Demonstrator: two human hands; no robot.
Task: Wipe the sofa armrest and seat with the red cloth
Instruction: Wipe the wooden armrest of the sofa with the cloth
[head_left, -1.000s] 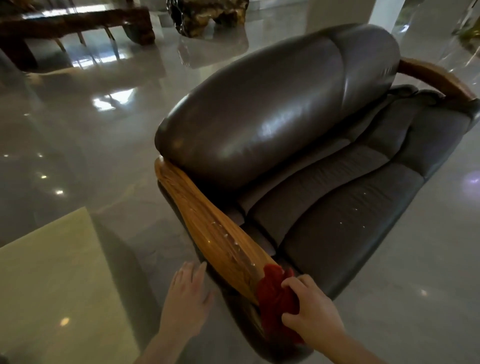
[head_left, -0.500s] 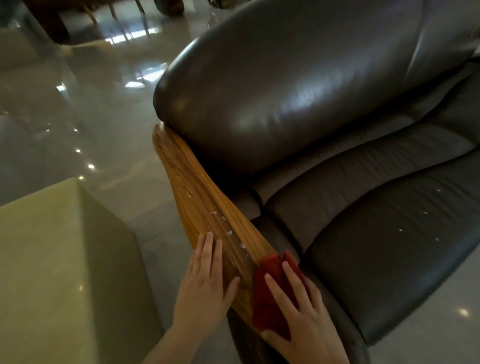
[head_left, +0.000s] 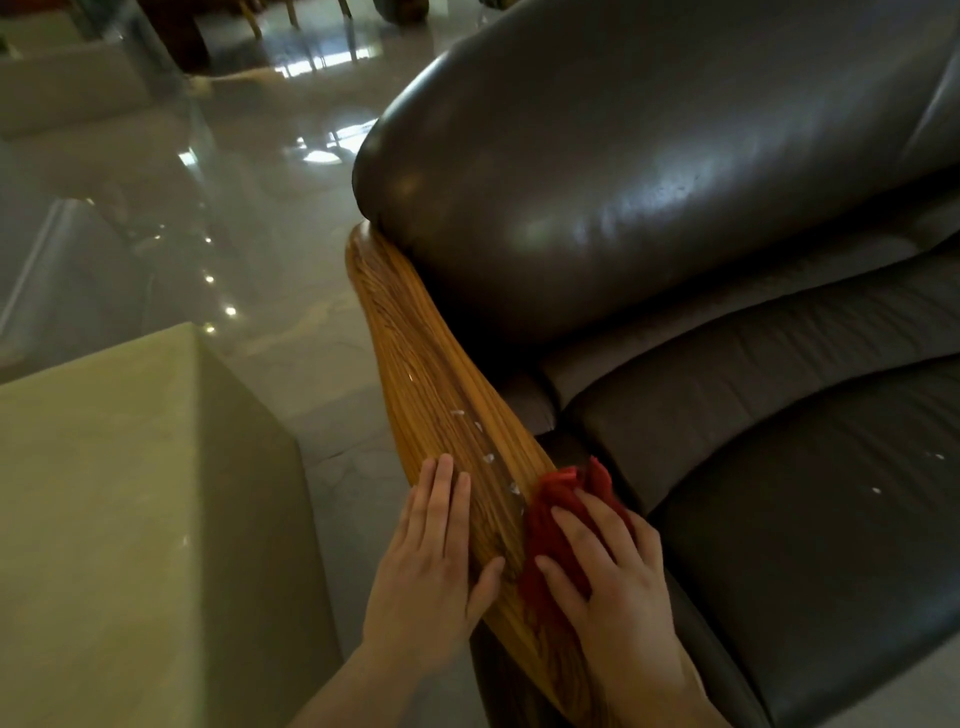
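While your right hand, grip spread, presses the cloth onto the near end of the armrest, your left hand rests just beside it, grip flat and straight. White specks lie ahead of the cloth.

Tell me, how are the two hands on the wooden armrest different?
The left hand touches bare wood, while the right hand presses on the red cloth. The left hand's fingers lie close together; the right hand's are spread. The left hand is at the outer edge of the armrest, the right hand on the side by the seat. Both lie flat, fingers pointing up the armrest.
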